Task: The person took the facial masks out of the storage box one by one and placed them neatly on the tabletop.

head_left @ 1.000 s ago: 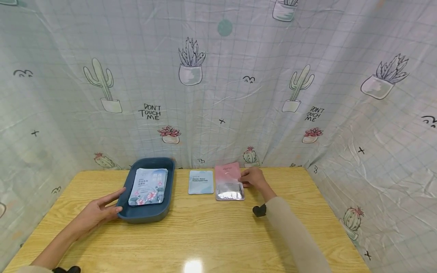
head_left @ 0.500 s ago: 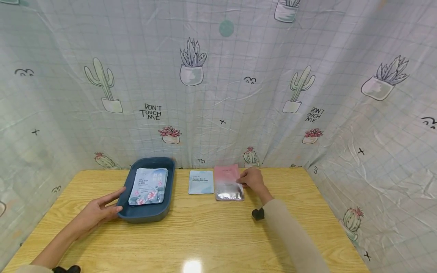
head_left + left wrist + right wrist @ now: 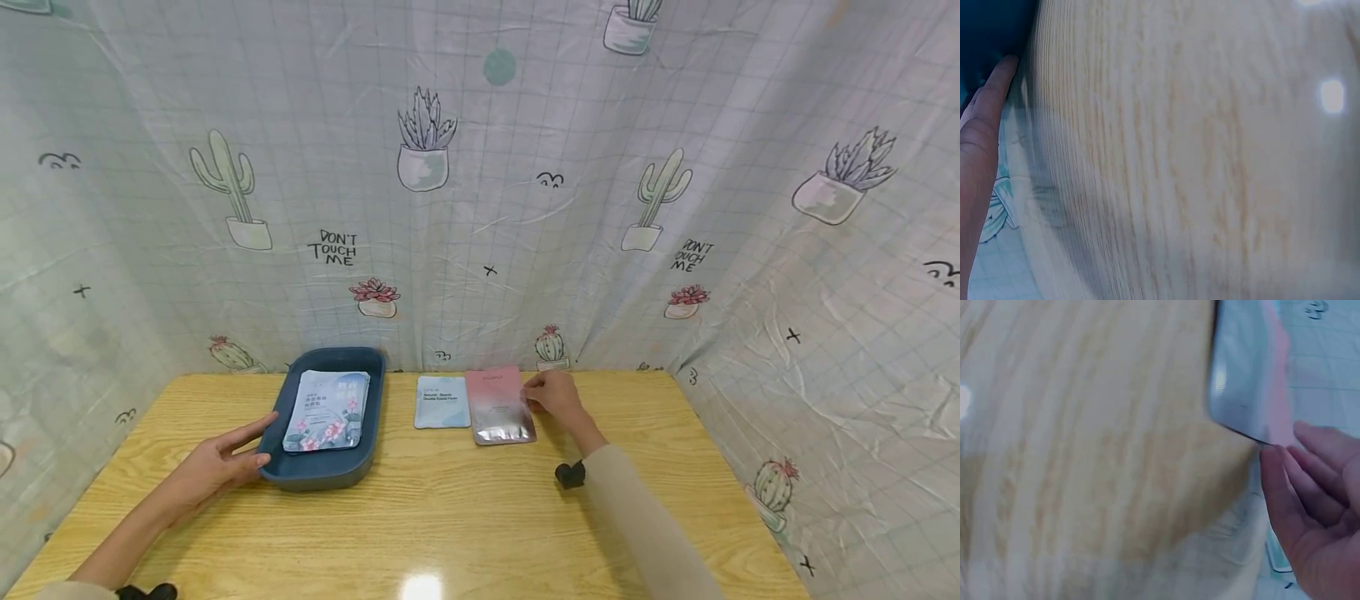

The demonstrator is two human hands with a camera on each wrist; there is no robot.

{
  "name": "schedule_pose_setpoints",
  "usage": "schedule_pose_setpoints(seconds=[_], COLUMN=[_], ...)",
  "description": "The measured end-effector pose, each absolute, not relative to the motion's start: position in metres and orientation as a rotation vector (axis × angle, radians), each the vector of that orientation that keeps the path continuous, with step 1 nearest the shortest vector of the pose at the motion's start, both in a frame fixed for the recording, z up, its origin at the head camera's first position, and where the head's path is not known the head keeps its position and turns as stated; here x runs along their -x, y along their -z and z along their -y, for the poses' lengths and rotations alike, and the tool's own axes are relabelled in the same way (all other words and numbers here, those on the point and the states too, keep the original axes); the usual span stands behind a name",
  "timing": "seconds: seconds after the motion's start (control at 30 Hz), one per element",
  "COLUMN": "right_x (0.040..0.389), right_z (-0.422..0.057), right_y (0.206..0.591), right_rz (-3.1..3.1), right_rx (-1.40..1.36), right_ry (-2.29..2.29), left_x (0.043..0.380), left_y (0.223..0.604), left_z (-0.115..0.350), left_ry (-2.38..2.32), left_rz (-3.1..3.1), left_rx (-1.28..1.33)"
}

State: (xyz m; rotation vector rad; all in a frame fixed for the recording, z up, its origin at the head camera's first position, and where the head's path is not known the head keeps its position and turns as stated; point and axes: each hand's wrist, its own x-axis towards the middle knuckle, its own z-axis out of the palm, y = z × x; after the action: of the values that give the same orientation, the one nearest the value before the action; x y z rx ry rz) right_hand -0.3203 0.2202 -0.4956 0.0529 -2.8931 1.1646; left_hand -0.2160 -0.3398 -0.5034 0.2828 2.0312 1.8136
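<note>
In the head view my right hand (image 3: pixel 557 397) pinches the right edge of a pink and silver foil packet (image 3: pixel 498 410). The right wrist view shows thumb and fingers meeting at the edge of this packet (image 3: pixel 1244 381). Its left edge lies against a smaller pale blue packet (image 3: pixel 442 404) labelled for double eyelid paste. On the left, my left hand (image 3: pixel 220 463) touches the side and rim of a dark blue tray (image 3: pixel 318 481), its thumb and forefinger spread apart. Inside the tray is a stack of flowered sachets (image 3: pixel 327 412).
Everything rests on a wood-grain table (image 3: pixel 465 517). A patterned curtain (image 3: pixel 480 208) hangs along its back edge and both sides. The tray's far end stands close to the curtain.
My right hand has slid the pink packet slightly left, up to the pale blue one, and its raised top has come down. My left hand and the tray have stayed put.
</note>
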Motion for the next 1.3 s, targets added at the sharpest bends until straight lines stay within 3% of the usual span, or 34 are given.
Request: schedule_pose_setpoints(seconds=[0.23,0.53,1.3], right_x=[0.318,0.318,0.316], right_z=[-0.211,-0.159,-0.037], right_y=[0.477,0.458,0.432], right_rz=[2.924,2.882,2.891], right_rx=[-0.387,-0.675,-0.919], right_ry=[-1.201,-1.242,-1.288], left_x=[0.216,0.216,0.215], left_y=[0.504,0.506,0.506], left_z=[0.340,0.341,0.340], left_ry=[-1.818,-1.824,-1.792], left_rz=[-2.025,-2.042,-2.075], left_rx=[-0.302,-0.332,-0.314])
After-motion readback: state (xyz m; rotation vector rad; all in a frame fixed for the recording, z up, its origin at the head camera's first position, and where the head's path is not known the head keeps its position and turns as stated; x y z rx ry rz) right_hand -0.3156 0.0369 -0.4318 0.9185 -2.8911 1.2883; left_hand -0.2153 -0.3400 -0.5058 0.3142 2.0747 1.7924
